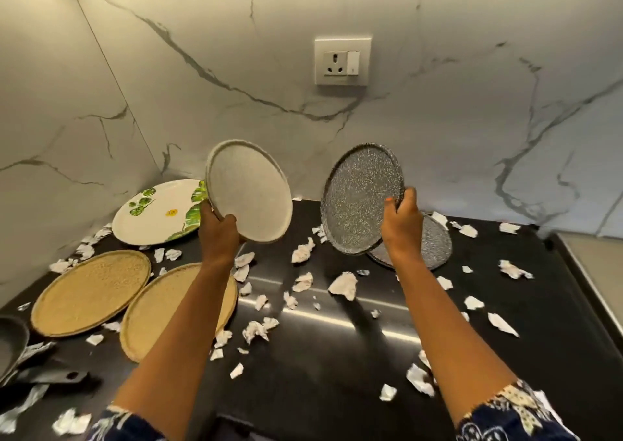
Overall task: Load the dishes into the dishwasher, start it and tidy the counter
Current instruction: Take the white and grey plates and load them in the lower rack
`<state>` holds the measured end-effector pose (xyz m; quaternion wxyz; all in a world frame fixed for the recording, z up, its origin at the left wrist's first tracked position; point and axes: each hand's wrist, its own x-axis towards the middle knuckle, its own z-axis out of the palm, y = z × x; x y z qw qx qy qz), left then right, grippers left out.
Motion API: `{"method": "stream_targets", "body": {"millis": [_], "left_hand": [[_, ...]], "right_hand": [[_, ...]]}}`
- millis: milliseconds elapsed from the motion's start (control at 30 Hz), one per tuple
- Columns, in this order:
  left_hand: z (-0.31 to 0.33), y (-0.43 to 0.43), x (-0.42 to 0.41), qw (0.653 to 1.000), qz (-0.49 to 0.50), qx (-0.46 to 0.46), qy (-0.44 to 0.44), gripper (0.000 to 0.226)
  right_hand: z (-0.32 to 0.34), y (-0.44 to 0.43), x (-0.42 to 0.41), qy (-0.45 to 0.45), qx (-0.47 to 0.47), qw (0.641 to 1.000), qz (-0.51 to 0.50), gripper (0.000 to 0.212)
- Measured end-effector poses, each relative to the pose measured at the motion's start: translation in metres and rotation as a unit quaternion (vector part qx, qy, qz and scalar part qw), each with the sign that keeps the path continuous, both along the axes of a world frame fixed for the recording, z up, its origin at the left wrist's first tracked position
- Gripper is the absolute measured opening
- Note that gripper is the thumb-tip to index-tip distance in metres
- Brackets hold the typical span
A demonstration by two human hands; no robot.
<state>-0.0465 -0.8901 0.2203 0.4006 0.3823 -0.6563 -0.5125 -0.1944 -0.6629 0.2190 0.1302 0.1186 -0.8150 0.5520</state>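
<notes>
At the far left of the black counter [337,373] lie a pan [10,343], two tan plates [89,292] and a leaf-print plate [158,211]. The left hand [217,228] grips a pale grey plate [249,194], held tilted in the air. The right hand [401,218] grips a speckled plate [357,198] above another dark plate [435,245] lying flat. Paper scraps [344,285] litter the counter, with a marble wall [472,120] behind it and its raised edge at the right.

Three plates [91,292] lie left on the counter [337,373], a fourth plate [436,248] right, paper scraps [344,285] strewn between them.

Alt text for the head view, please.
A person holds up two plates over a black counter: a pale grey plate in the left hand, a dark speckled plate in the right hand. More plates and torn paper scraps lie on it.
</notes>
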Motion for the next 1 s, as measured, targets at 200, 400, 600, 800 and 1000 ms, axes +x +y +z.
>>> {"method": "stream_targets", "body": {"millis": [200, 400, 600, 800, 1000], "left_hand": [[0.004, 0.132, 0.071, 0.978, 0.036, -0.194, -0.066, 0.032], [0.003, 0.268, 0.155, 0.976, 0.027, -0.193, -0.1, 0.021], [-0.024, 0.349, 0.229, 0.979, -0.028, -0.181, -0.088, 0.013], [-0.054, 0.414, 0.307, 0.974, -0.086, -0.198, -0.067, 0.013], [-0.121, 0.497, 0.382, 0.966, -0.165, -0.159, -0.122, 0.015]], "right_hand": [[0.002, 0.123, 0.068, 0.176, -0.006, 0.984, 0.014, 0.018], [-0.015, 0.239, 0.148, 0.177, 0.036, 0.983, 0.029, 0.024], [-0.033, 0.324, 0.24, 0.141, 0.051, 0.989, 0.011, 0.025], [-0.051, 0.4, 0.338, 0.099, 0.08, 0.992, -0.007, 0.029], [-0.118, 0.493, 0.45, 0.001, 0.161, 0.986, -0.053, 0.024]]}}
